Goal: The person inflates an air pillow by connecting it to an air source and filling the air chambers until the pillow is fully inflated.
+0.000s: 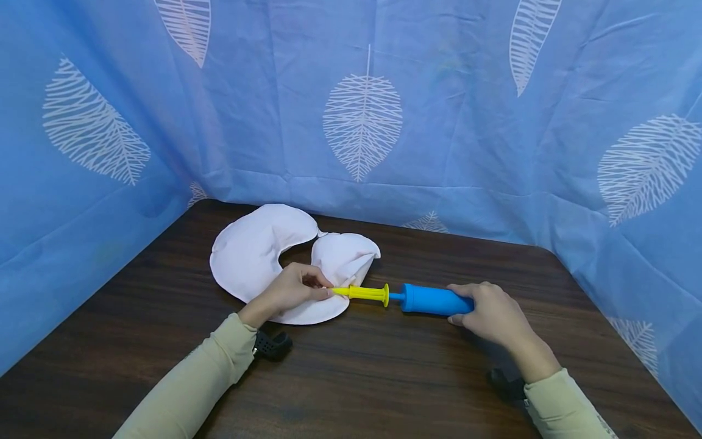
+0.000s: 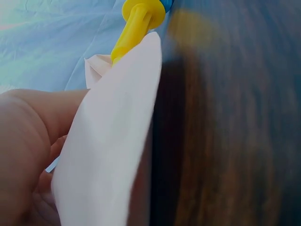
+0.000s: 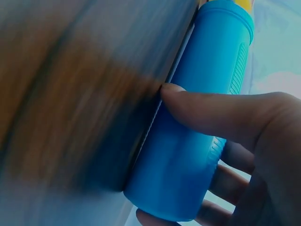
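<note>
A pale pink inflatable neck pillow (image 1: 241,256) lies on the table, plump on its left side and creased on its right. My left hand (image 1: 290,286) is over its front part, pinching near the tip of the yellow end (image 1: 368,294) of a hand pump. In the left wrist view the pillow's fabric (image 2: 108,136) covers the fingertips, so the join is hidden. My right hand (image 1: 493,314) grips the pump's blue barrel (image 1: 430,299), thumb across one side and fingers around the other. A short blue rod (image 1: 396,296) shows between the yellow flange and the barrel.
The dark wooden table (image 1: 384,378) is bounded at the back and sides by a blue curtain (image 1: 439,122) with white leaf prints. Black straps (image 1: 272,346) with small devices sit at both wrists, below the light sleeves (image 1: 192,378).
</note>
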Motion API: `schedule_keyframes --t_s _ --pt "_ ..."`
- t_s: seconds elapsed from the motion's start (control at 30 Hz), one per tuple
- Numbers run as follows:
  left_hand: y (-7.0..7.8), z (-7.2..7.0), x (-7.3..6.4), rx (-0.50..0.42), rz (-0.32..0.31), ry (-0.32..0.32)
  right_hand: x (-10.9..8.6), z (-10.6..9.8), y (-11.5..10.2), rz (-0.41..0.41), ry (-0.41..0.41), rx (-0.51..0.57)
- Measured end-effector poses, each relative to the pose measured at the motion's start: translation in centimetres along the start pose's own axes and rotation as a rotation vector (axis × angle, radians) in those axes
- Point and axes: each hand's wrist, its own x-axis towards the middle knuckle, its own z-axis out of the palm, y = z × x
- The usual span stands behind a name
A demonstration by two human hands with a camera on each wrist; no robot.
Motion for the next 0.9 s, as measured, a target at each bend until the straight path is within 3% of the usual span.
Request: schedule_keyframes --t_s 0.23,0.5,0.7,0.9 --pt "0.1 0.1 0.0 -0.021 -0.029 -0.010 0.0 0.4 -1.6 -0.055 -0.013 -0.005" --pt "0.2 0.1 -0.2 -0.034 -0.019 -0.012 0.1 0.2 -1.4 -0.058 -0.032 0.013" --pt "0.2 0.0 -0.3 -0.026 0.008 -0.007 0.1 -0.4 0.0 -0.018 -0.065 0.018" --pt "0.1 0.0 -0.2 -0.012 0.008 0.000 -0.1 -1.5 3.2 0.083 -0.076 0.005"
